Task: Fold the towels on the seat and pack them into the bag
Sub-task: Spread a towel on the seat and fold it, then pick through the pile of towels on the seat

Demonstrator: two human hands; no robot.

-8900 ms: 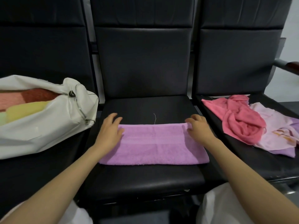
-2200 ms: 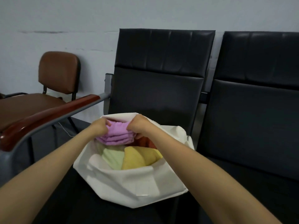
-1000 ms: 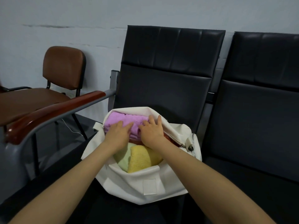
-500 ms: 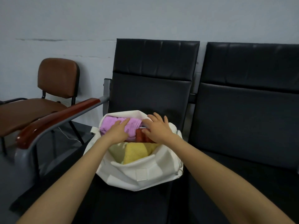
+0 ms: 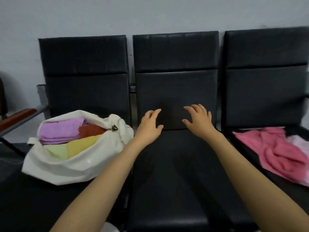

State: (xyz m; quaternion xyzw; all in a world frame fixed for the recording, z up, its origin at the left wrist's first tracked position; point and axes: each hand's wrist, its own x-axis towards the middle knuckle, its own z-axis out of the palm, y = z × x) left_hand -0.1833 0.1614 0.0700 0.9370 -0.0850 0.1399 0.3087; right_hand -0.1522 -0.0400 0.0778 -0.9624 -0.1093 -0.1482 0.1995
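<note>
Hands (image 5: 149, 127) now off bag (image 5: 70, 166), apparently empty

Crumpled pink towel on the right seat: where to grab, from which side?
Pinch the pink towel at its raised folds near the middle, from above, reaching in from its left with the right hand, which is open and nearest. The bunched ridges stand proud of the seat; the edges lie flat. Its right side lies against a pale towel, so grabbing there would probably drag both.
</note>
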